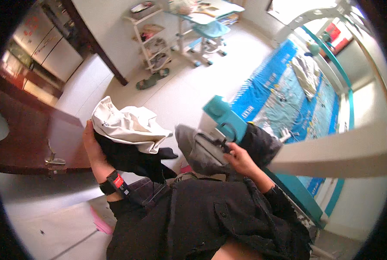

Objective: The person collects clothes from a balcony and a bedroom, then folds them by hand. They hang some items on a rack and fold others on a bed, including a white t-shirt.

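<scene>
Bunched against my left hand [90,135] and forearm are a white garment [125,122] and a black garment [128,159] beneath it; the cloth hides most of the fingers. My right hand [240,157] is closed around a dark part at the edge of a grey fabric item [193,152], perhaps a bag or clothing; exactly what the fingers grip is unclear. Just beyond that hand stands a teal bed ladder or step part [226,118]. Dark cloth [261,144] lies to the right of it.
A bunk bed with a blue patterned sheet [268,78] is at right, with a crumpled pale garment [305,74] on it. Ahead stand a white shelf cart [148,39], a desk [209,13] and a teal stool [211,29]. Dark sandals [152,79] lie on the floor; a brown door [63,139] is left.
</scene>
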Available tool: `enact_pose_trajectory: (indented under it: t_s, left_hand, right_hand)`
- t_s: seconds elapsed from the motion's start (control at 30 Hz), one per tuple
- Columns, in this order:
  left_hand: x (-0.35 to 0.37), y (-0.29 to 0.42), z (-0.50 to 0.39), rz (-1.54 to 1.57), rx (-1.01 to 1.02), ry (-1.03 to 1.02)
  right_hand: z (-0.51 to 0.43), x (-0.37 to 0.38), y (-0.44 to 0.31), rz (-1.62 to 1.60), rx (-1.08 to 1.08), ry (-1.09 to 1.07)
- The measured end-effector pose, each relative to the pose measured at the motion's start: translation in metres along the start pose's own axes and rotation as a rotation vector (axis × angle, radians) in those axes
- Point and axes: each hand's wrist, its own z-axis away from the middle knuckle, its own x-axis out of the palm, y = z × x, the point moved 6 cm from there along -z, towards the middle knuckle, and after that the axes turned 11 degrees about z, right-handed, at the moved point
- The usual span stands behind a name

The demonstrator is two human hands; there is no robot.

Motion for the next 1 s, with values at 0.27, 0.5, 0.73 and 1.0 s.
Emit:
enact_pose_trajectory:
  t_s: [0.27,0.5,0.73,1.0]
  left_hand:
    - [-0.056,0.011,-0.089,-0.569,0.283,-0.076]
    - [-0.008,-0.075,-0.157,-1.091,0.094,-0.385]
    - [0.037,-0.099,-0.287,-1.202,-0.037,-0.245]
    - [0.045,-0.113,-0.42,-0.937,0.396,-0.34]
  right_hand:
    - [-0.142,0.005,-0.105,-0.281,-0.065,0.03]
    - [-0.257,0.025,-0.162,-0.05,-0.096,0.01]
    - [-0.336,0.078,-0.256,0.193,-0.414,-0.23]
    - [-0.406,0.059,-0.24,0.627,-0.335,0.053]
